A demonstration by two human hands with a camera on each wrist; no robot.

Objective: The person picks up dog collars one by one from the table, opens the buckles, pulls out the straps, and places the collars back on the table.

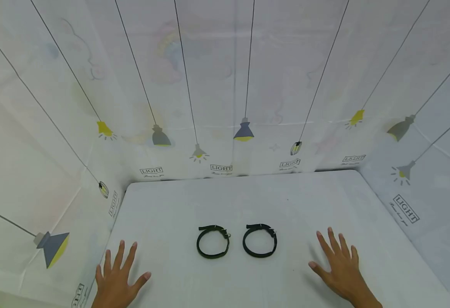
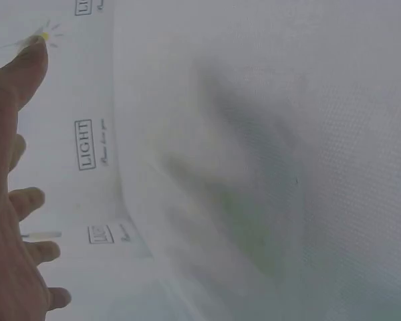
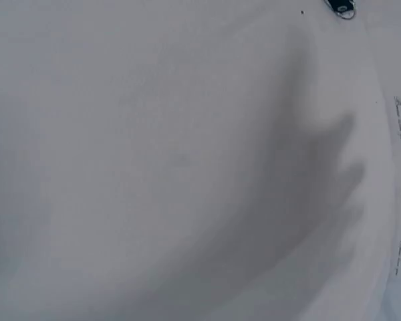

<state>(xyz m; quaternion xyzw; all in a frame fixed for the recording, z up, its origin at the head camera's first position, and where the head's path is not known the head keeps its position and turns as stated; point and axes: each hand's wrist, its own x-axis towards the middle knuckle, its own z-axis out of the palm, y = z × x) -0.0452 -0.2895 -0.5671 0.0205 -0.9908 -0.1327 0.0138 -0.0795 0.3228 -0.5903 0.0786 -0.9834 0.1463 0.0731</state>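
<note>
Two dark buckled straps, shaped like small collars, lie fastened into loops on the white table in the head view. One collar [image 1: 213,256] is left of the middle, the other collar [image 1: 260,255] just right of it, a small gap between them. Each has a metal buckle and ring at its upper right. My left hand [image 1: 117,284] is spread at the table's front left, holding nothing. My right hand [image 1: 342,271] is spread at the front right, fingers apart and holding nothing. In the right wrist view, part of a collar [image 3: 341,5] shows at the top edge.
The white table [image 1: 248,196] has rounded far corners. Behind it and along both sides hangs a pale curtain [image 1: 217,85] printed with hanging lamps and the word LIGHT. Shadows of the hands fall on the table in both wrist views.
</note>
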